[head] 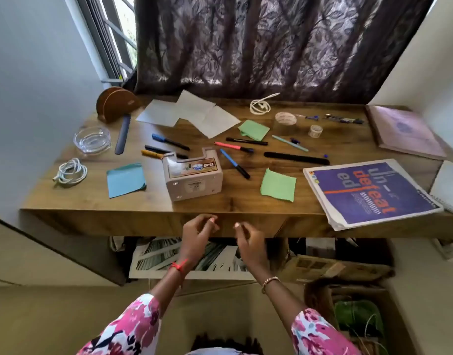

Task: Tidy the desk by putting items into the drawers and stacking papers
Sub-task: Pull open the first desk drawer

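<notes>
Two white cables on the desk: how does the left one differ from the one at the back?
The left cable lies beside the glass bowl; the back cable lies near the curtain. The left cable is wound in more loops; the back cable is a looser, thinner coil. Both are white and coiled.

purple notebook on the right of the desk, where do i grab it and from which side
Take the purple notebook by its near left corner, coming from the front. It lies flat, but that corner juts past the front edge of the desk, so fingers can slip underneath with the thumb on top. The right hand is the nearer of the two hands.
</notes>
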Demonstrator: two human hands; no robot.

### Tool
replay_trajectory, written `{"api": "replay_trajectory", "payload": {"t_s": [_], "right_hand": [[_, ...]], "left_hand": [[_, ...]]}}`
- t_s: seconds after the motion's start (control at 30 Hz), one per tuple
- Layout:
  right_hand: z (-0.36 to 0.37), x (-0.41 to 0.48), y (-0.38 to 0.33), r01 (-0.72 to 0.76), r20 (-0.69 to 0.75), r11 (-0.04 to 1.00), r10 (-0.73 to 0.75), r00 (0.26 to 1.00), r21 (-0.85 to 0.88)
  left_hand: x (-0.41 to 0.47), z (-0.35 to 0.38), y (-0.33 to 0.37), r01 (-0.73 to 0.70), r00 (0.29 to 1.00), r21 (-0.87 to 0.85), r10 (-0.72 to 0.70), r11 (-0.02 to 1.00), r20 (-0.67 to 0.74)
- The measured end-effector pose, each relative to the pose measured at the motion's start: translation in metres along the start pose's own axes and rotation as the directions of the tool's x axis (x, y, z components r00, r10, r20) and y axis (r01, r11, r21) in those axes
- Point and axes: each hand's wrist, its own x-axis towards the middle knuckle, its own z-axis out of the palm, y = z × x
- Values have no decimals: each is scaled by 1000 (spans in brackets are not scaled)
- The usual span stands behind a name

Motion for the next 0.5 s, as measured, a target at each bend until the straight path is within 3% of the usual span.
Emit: {"api": "replay_trajectory", "payload": {"t_s": [0.07,0.13,0.2,0.27,0.33,0.5], "right_hand": [[12,5,7,-277,-8,938,285,958,207],[22,10,17,-495,120,766,492,862,410],[31,17,24,-610,232,549,605,762,571],[40,24,31,-625,279,351,671,687,697],[49,28,37,-608,292,235,711,640,759],[65,39,53,-486,285,86,716,637,870]], "left_hand": [[7,-8,-13,256,965,-208,-263,944,-5],[14,-18,-29,474,872,-370,-485,799,68],[22,-28,-45,597,773,-502,-616,626,151],[31,-37,-60,632,714,-578,-678,516,174],[37,-45,-76,635,667,-642,-724,430,175],[53,-57,-104,529,631,-822,-746,210,216]]}}
